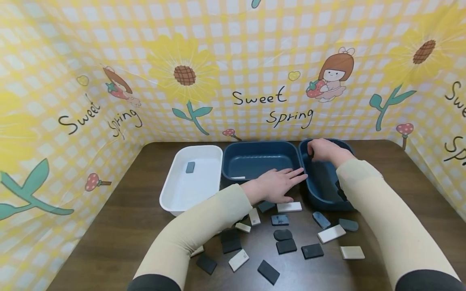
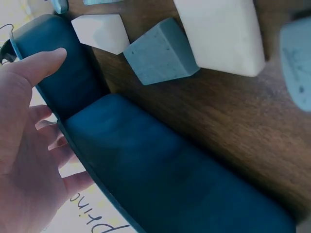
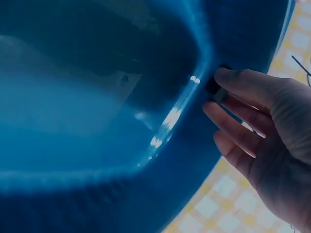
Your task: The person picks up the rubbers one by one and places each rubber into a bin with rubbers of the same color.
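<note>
My right hand (image 1: 323, 150) reaches into the back of the right-hand blue bin (image 1: 316, 190). In the right wrist view its thumb and fingers pinch a small dark block (image 3: 217, 91) against the bin's inner wall; most of the block is hidden. My left hand (image 1: 278, 185) spreads over the front right corner of the middle blue bin (image 1: 260, 145), fingers fairly straight and near the rim. Nothing shows in its grasp in the left wrist view. Just below it lie a white block (image 1: 289, 207) and a blue-grey block (image 2: 160, 53).
A white bin (image 1: 189, 190) at the left holds one blue-grey block (image 1: 190, 167). The middle bin holds a white piece (image 1: 238, 178). Several black, white and blue-grey blocks, such as a black block (image 1: 268, 272), lie on the brown table (image 1: 109, 242). A patterned cloth (image 1: 233, 60) hangs behind.
</note>
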`<act>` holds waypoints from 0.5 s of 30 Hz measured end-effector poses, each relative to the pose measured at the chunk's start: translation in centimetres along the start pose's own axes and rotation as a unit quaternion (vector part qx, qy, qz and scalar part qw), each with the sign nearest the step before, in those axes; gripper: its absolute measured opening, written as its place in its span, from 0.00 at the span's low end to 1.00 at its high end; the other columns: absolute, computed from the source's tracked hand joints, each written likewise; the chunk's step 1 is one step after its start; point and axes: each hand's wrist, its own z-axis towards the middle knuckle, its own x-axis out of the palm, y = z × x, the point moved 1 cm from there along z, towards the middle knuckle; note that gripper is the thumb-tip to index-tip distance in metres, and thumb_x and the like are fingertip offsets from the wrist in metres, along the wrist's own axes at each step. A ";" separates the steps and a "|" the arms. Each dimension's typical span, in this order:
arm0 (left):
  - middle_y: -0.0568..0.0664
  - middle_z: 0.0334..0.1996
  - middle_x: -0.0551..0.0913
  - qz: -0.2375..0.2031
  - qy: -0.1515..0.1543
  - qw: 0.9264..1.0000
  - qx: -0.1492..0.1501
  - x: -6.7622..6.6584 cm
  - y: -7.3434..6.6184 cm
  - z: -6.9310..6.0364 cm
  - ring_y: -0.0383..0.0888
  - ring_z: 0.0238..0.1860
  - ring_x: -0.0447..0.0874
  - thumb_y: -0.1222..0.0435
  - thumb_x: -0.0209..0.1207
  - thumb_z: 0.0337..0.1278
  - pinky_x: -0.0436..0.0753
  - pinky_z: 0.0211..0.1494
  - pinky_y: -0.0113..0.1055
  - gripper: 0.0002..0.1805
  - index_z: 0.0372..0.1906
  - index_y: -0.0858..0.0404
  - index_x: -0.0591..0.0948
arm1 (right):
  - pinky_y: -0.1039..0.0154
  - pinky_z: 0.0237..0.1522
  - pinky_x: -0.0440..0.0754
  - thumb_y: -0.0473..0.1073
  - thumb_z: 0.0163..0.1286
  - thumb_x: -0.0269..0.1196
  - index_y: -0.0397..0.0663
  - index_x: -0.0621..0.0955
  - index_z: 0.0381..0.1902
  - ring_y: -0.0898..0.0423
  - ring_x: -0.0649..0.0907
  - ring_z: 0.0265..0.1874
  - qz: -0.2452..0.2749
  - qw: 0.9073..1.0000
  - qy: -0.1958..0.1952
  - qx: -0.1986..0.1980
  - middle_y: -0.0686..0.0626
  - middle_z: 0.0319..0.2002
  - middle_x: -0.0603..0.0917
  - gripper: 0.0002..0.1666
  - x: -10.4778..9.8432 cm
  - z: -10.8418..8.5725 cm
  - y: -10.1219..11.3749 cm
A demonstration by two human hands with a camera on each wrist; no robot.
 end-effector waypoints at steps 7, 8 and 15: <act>0.45 0.78 0.42 0.005 -0.001 1.000 0.001 -0.2 -0.2 0.1 0.44 0.74 0.50 0.45 0.55 0.65 0.63 0.68 0.46 0.45 0.78 0.50 0.46 | 0.50 0.42 0.76 0.29 0.61 0.64 0.35 0.80 0.37 0.45 0.77 0.35 0.031 0.999 0.030 0.020 0.41 0.35 0.80 0.06 0.9 1.3 -0.5; 0.45 0.78 0.42 0.002 -0.001 1.000 0.001 -0.1 -0.2 0.1 0.44 0.74 0.50 0.45 0.55 0.65 0.63 0.68 0.47 0.45 0.78 0.50 0.46 | 0.49 0.43 0.76 0.29 0.61 0.64 0.35 0.80 0.37 0.45 0.78 0.35 0.034 0.999 0.035 0.024 0.41 0.35 0.81 0.06 1.0 1.5 -0.6; 0.46 0.78 0.41 0.010 0.004 1.000 -0.003 -0.1 -0.1 0.1 0.44 0.74 0.51 0.45 0.55 0.65 0.64 0.68 0.46 0.45 0.78 0.50 0.45 | 0.48 0.44 0.77 0.30 0.61 0.65 0.37 0.81 0.38 0.45 0.79 0.35 0.043 0.998 0.034 0.029 0.41 0.36 0.82 0.07 1.9 2.1 -1.4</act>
